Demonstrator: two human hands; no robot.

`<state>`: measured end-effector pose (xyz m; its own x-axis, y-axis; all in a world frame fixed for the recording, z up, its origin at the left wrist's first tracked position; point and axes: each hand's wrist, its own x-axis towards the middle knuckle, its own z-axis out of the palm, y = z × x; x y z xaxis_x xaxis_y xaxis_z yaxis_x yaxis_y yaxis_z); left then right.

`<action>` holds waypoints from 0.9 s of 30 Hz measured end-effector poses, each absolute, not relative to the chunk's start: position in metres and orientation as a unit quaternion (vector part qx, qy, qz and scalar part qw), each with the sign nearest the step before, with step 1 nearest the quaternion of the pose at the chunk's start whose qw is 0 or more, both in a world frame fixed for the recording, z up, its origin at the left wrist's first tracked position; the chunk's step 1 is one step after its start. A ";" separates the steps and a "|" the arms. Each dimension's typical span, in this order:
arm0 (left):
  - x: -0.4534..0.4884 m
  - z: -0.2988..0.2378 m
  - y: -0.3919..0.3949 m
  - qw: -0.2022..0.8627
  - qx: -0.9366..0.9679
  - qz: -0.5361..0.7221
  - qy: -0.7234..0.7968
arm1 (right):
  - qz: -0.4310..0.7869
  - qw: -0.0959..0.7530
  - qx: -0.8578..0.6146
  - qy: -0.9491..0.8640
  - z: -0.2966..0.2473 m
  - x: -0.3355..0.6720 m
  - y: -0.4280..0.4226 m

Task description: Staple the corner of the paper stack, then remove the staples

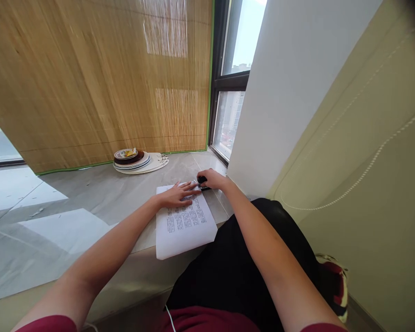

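Printed paper (184, 237) lies on the marble-look sill, its near edge sticking out past the front. My left hand (177, 194) is spread flat over the upper part of the text, fingers pointing right. At the paper's far right corner, my right hand (213, 179) is closed around a small black stapler (202, 180). The stapler's front meets the corner beside my left fingertips; my fingers cover much of its body. Whether one sheet or more lies under my left hand, I cannot tell.
Stacked plates (133, 163) stand at the back of the sill (100, 193), against a bamboo blind (107, 83). A white wall (283, 83) bounds the right side, next to the window. My black-clad leg (228, 263) is beside the sill, and a beaded cord (366, 170) hangs farther right.
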<state>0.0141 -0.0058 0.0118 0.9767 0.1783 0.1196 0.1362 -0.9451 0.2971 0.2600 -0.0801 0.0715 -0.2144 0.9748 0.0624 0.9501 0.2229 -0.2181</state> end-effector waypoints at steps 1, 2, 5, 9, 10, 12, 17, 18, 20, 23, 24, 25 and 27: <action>0.014 0.012 -0.006 0.150 0.983 0.070 0.077 | 0.076 0.098 -0.610 -0.783 0.072 0.259 -0.080; 0.014 0.013 -0.007 0.152 0.983 0.066 0.075 | 0.085 0.103 -0.601 -0.788 0.072 0.258 -0.081; 0.014 0.014 -0.007 0.153 0.984 0.048 0.076 | 0.095 0.101 -0.594 -0.793 0.072 0.256 -0.081; 0.014 0.011 -0.006 0.156 0.983 0.054 0.084 | 0.071 0.087 -0.602 -0.791 0.070 0.253 -0.080; 0.014 0.011 -0.006 0.157 0.982 0.056 0.085 | 0.068 0.084 -0.599 -0.793 0.069 0.252 -0.080; 0.015 0.009 -0.005 0.159 0.982 0.058 0.086 | 0.063 0.071 -0.596 -0.797 0.067 0.250 -0.079; 0.015 0.008 -0.004 0.156 0.983 0.046 0.082 | 0.045 0.053 -0.588 -0.806 0.062 0.249 -0.076; 0.015 0.008 -0.004 0.152 0.984 0.040 0.082 | 0.042 0.057 -0.585 -0.808 0.061 0.249 -0.075; 0.015 0.008 -0.003 0.143 0.986 0.026 0.085 | 0.040 0.061 -0.582 -0.810 0.059 0.250 -0.073; 0.015 0.009 -0.003 0.131 0.987 0.002 0.092 | 0.041 0.060 -0.585 -0.807 0.058 0.251 -0.072; 0.015 0.009 -0.003 0.129 0.987 -0.003 0.094 | 0.042 0.060 -0.585 -0.808 0.057 0.250 -0.072; 0.015 0.009 -0.003 0.127 0.987 -0.005 0.095 | 0.042 0.061 -0.585 -0.808 0.057 0.250 -0.072; 0.015 0.009 -0.003 0.126 0.987 -0.001 0.096 | 0.044 0.065 -0.586 -0.807 0.058 0.250 -0.072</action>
